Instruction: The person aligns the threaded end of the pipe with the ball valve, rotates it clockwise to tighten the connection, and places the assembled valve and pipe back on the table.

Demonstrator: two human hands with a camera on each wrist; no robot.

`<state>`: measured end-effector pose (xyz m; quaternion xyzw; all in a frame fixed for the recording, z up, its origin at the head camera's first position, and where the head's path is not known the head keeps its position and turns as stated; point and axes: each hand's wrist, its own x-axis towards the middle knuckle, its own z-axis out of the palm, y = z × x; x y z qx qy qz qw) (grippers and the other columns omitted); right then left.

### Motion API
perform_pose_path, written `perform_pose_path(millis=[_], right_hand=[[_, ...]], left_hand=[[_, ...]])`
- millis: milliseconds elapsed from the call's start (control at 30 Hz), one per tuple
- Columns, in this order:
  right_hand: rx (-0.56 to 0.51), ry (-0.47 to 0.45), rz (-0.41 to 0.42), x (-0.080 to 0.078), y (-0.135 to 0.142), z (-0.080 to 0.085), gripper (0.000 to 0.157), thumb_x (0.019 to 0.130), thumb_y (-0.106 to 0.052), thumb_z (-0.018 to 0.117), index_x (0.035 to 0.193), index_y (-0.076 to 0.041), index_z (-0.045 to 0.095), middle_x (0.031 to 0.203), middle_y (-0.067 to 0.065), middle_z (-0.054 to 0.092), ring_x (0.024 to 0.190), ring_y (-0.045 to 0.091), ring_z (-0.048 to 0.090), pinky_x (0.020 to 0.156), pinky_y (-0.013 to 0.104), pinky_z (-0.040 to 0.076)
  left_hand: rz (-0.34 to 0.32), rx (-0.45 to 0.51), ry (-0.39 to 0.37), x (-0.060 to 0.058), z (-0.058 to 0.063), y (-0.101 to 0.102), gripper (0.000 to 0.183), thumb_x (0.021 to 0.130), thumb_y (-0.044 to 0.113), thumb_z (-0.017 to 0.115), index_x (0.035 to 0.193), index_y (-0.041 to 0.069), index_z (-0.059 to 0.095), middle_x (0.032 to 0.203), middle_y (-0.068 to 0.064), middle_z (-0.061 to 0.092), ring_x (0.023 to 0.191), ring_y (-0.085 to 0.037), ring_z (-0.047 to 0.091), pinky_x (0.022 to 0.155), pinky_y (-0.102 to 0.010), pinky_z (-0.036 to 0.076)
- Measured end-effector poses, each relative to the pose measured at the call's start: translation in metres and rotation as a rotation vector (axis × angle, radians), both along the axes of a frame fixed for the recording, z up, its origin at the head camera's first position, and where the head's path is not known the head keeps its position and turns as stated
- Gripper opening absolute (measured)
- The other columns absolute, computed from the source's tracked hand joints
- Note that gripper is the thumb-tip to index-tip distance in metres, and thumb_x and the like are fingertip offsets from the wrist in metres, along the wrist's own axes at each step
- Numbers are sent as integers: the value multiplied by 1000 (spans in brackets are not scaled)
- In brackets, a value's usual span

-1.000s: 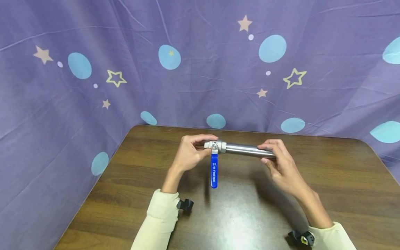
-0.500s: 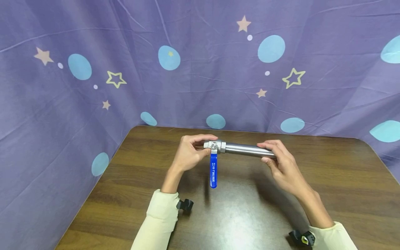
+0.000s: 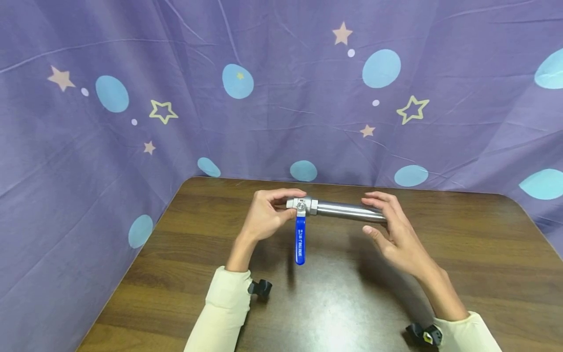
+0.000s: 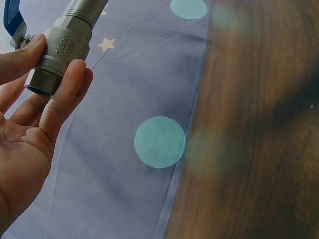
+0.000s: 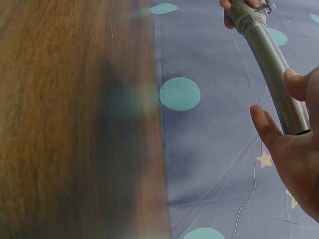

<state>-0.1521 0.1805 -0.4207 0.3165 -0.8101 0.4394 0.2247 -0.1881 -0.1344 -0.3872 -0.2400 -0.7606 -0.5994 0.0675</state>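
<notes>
My left hand (image 3: 265,215) grips the metal body of a ball valve (image 4: 66,46) between thumb and fingers, above the table. The valve's blue lever handle (image 3: 300,240) points toward me, with white lettering on it. A smooth steel pipe (image 3: 347,210) extends to the right from the valve's hex end. Around the pipe's free end, my right hand (image 3: 396,234) is spread, thumb and fingers standing apart from the metal. In the right wrist view the pipe's open end (image 5: 302,132) lies between thumb and fingers, near the palm.
Below the hands is a brown wooden table (image 3: 176,293) with rounded far corners. A purple curtain (image 3: 272,132) with stars and blue dots hangs behind it and along its left side. Black wrist mounts (image 3: 261,288) sit at both sleeves.
My right thumb and fingers have come away from the pipe and spread apart. The left hand, valve and pipe stay almost in place.
</notes>
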Motion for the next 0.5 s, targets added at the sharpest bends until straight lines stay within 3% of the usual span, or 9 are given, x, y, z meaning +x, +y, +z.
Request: perform_pose_path(millis=[167, 500], right_hand=[[-26, 6, 11, 2, 0, 0, 63, 84, 19, 75, 143, 2, 59, 153, 23, 50, 146, 9, 42, 118, 10, 33], [-17, 50, -26, -2, -1, -1, 53, 84, 22, 71, 133, 4, 62, 142, 24, 55, 135, 9, 48, 114, 9, 36]], left_hand=[[-6, 2, 5, -1, -1, 2, 36, 82, -14, 75, 117, -5, 79, 116, -23, 80, 84, -14, 76, 74, -28, 66], [-4, -6, 8, 0, -1, 2, 38, 82, -16, 75, 117, -3, 79, 115, -23, 80, 83, -8, 75, 72, -26, 66]])
